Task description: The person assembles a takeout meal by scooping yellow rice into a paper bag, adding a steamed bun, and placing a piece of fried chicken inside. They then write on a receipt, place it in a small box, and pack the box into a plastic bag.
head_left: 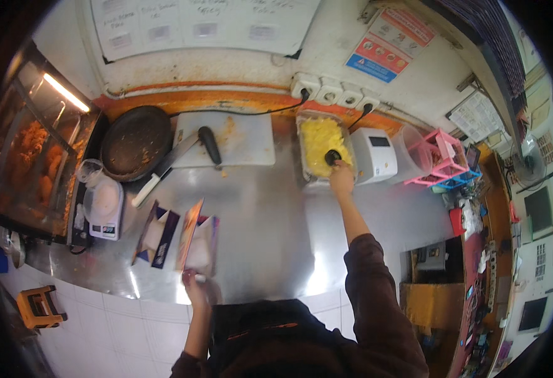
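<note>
My right hand [341, 178] grips a black scoop [333, 157], its head down in yellow food [321, 134], perhaps rice, inside a clear plastic tub [303, 171]. At the counter's front edge, my left hand [200, 294] has its fingers curled at the near end of an open printed paper box [190, 234]. A small white thing shows by those fingers; what it is I cannot tell. Just left stands a second open paper box [165, 241], dark purple outside and white within. Both boxes are on the steel counter [262, 227].
A white-handled knife [145, 190] lies by a dark pan [137, 144]. Another black handle [209, 144] rests on a white cutting board [252, 141]. A digital scale [105, 228] stands beside a lit food display cabinet [35, 179]. Right of the tub are a white device [374, 153] and a clear container [411, 153].
</note>
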Tool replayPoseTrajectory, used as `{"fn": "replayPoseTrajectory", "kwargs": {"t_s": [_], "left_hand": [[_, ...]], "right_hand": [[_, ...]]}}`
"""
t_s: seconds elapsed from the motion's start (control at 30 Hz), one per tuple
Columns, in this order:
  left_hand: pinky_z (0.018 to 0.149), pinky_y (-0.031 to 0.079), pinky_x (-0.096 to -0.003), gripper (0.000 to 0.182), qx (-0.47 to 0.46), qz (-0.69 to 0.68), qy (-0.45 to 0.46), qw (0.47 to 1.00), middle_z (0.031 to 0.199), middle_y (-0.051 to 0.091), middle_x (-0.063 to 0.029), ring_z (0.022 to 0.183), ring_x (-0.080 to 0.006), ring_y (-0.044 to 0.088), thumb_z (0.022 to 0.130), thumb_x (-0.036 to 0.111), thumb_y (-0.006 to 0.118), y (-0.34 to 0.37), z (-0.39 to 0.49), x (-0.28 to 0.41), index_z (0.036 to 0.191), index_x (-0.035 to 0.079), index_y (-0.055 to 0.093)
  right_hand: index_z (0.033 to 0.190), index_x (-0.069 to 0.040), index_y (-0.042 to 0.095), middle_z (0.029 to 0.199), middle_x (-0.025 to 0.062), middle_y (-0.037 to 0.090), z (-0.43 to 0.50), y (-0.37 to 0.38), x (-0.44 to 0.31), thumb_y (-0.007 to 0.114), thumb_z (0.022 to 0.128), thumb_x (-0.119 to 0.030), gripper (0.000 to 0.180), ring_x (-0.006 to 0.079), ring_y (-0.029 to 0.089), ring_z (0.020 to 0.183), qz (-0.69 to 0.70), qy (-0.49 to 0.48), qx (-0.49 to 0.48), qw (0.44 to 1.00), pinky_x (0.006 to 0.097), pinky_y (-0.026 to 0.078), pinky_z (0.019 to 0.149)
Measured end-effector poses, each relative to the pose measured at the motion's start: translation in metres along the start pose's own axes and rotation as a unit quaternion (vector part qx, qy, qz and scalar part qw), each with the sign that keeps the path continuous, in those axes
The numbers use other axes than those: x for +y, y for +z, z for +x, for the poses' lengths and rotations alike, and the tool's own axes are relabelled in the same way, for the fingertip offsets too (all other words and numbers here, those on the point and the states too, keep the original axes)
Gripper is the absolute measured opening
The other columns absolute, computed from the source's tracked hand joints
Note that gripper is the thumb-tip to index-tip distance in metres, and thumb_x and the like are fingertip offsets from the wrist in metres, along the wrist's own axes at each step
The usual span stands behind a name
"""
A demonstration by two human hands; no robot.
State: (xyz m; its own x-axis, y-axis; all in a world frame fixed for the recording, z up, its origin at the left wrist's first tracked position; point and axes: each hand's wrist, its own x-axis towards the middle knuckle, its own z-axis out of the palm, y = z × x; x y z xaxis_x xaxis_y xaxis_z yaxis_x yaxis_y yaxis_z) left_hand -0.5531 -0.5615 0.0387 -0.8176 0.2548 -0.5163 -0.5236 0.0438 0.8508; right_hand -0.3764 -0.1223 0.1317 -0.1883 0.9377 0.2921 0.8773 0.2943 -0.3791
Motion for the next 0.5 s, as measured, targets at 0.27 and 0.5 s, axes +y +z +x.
{"fn": "replayPoseTrajectory", "kwargs": {"t_s": [0.27,0.5], "left_hand": [[0.097,0.03,-0.0437,0.05,-0.249,0.381,0.434,0.777,0.121,0.044,-0.0183,0.113,-0.0334,0.04,0.078,0.028,0.062,0.188,-0.096,-0.02,0.117,0.002,0.046],[0.094,0.031,-0.0429,0.057,-0.308,0.489,0.552,0.602,0.12,0.046,-0.0128,0.113,-0.0284,0.04,0.072,0.033,0.067,0.468,-0.059,-0.01,0.12,0.007,0.052]], "right_hand": [[0.105,-0.005,0.055,0.084,0.0207,0.061,0.083,0.021,0.14,0.056,0.087,-0.032,0.032,0.0344,0.06,0.084,0.065,-0.064,-0.219,0.971,0.0428,0.044,0.076],[0.105,-0.002,0.052,0.087,0.0226,0.062,0.106,0.018,0.165,0.059,0.084,-0.029,0.035,0.0401,0.06,0.081,0.139,-0.072,-0.115,0.981,0.0458,0.046,0.071]]}}
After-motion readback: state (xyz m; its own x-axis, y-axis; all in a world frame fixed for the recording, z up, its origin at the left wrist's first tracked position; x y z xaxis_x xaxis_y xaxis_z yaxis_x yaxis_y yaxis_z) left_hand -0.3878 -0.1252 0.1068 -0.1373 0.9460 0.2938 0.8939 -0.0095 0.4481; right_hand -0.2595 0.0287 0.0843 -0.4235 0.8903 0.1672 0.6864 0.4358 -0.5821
